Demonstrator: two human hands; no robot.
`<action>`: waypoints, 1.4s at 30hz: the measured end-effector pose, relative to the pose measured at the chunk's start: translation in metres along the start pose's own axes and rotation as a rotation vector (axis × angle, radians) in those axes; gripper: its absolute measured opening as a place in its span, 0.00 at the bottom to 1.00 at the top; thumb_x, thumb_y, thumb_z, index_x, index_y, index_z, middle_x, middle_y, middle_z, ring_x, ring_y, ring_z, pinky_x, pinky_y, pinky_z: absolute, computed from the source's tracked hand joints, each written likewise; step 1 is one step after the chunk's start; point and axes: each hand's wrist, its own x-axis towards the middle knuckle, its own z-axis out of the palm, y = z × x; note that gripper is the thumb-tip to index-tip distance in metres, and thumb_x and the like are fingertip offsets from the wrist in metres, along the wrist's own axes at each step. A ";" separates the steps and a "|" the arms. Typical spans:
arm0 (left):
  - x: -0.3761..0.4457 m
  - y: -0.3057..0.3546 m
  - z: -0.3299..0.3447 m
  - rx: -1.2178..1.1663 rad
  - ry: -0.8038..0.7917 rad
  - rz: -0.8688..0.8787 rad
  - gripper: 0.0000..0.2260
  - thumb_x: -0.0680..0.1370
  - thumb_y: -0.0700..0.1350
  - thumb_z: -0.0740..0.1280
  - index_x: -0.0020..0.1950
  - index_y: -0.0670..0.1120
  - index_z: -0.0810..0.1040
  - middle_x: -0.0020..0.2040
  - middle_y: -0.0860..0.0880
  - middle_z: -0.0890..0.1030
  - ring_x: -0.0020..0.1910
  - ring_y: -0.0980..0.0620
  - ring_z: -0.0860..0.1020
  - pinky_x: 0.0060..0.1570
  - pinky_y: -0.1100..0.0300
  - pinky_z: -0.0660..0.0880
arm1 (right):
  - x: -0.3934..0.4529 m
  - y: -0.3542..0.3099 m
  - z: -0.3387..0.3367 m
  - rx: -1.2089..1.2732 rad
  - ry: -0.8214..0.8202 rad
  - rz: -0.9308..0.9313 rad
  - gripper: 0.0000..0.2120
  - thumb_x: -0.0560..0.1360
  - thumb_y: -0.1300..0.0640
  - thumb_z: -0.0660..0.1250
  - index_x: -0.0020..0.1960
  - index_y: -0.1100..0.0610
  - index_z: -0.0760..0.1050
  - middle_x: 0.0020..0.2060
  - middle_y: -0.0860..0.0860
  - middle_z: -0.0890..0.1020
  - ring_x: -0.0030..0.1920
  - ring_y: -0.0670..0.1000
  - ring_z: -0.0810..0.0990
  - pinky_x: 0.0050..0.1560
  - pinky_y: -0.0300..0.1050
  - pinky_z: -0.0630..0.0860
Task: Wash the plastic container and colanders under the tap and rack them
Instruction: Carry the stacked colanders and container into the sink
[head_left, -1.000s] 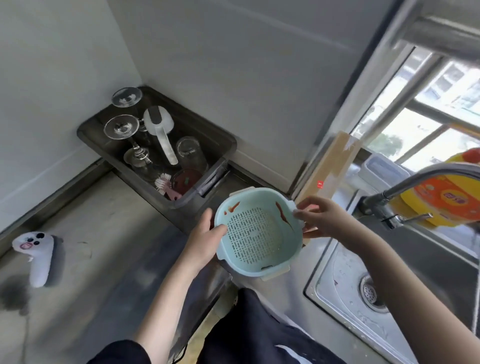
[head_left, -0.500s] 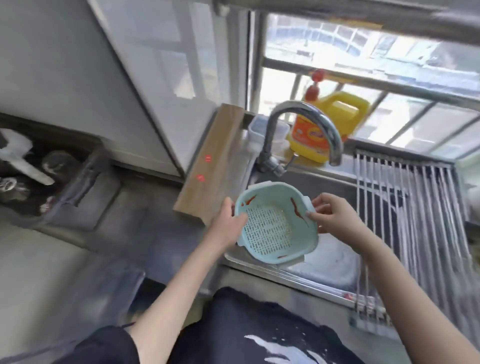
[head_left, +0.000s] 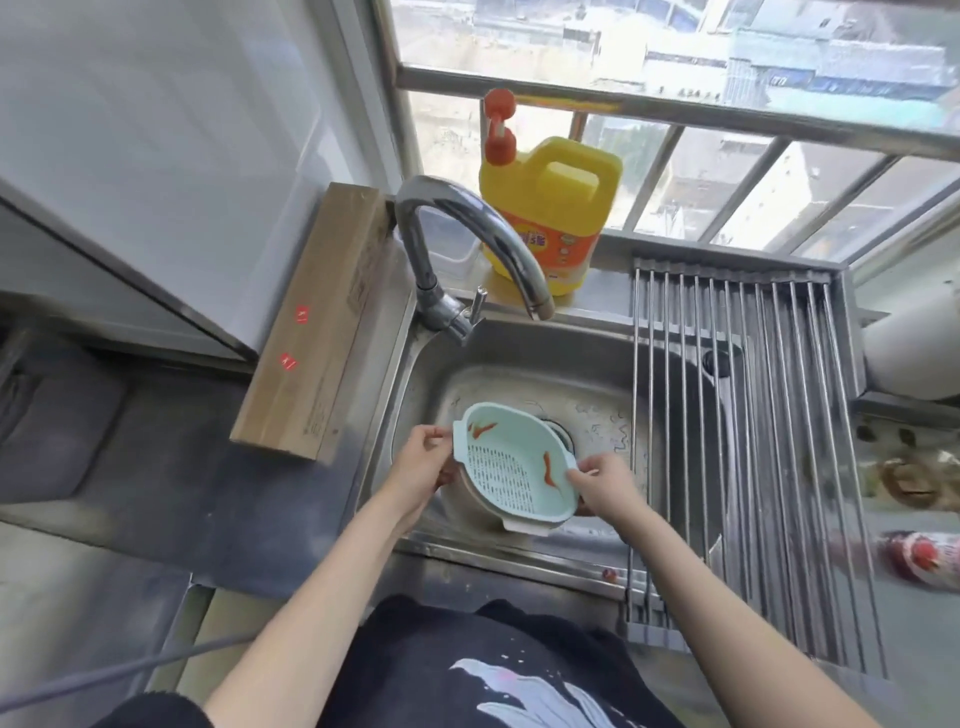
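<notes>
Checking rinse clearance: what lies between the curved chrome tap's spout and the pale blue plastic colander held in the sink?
Nothing: in the head view only bare steel sink basin shows between the chrome tap spout and the pale blue plastic colander.

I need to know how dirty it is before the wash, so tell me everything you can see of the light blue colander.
The light blue colander looks like plastic: round, with a slotted base, small side tabs and a paler tab on its near rim. Red-orange scraps cling to its inner wall at upper left and right. It is held tilted above the sink, over the drain and short of the tap spout. The left hand grips its left tab, the right hand its right rim.
</notes>
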 end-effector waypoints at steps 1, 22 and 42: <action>0.003 0.001 -0.002 0.023 -0.010 -0.016 0.06 0.80 0.45 0.63 0.52 0.44 0.70 0.44 0.46 0.75 0.34 0.54 0.71 0.32 0.63 0.67 | 0.004 -0.001 0.003 -0.001 -0.014 0.005 0.10 0.77 0.64 0.61 0.38 0.64 0.74 0.36 0.59 0.82 0.34 0.52 0.83 0.37 0.50 0.83; 0.056 0.015 -0.034 0.284 -0.251 -0.355 0.08 0.79 0.44 0.65 0.47 0.39 0.75 0.35 0.42 0.75 0.30 0.48 0.77 0.29 0.61 0.78 | 0.047 0.001 0.029 -0.144 -0.146 0.133 0.07 0.78 0.60 0.59 0.44 0.63 0.72 0.44 0.61 0.83 0.40 0.55 0.84 0.35 0.47 0.82; 0.055 -0.015 -0.018 0.509 0.034 -0.074 0.11 0.81 0.40 0.54 0.44 0.44 0.74 0.36 0.47 0.78 0.31 0.52 0.74 0.25 0.64 0.69 | 0.044 -0.015 0.013 -0.295 -0.281 0.094 0.13 0.80 0.54 0.56 0.39 0.59 0.70 0.29 0.51 0.74 0.24 0.46 0.65 0.22 0.36 0.63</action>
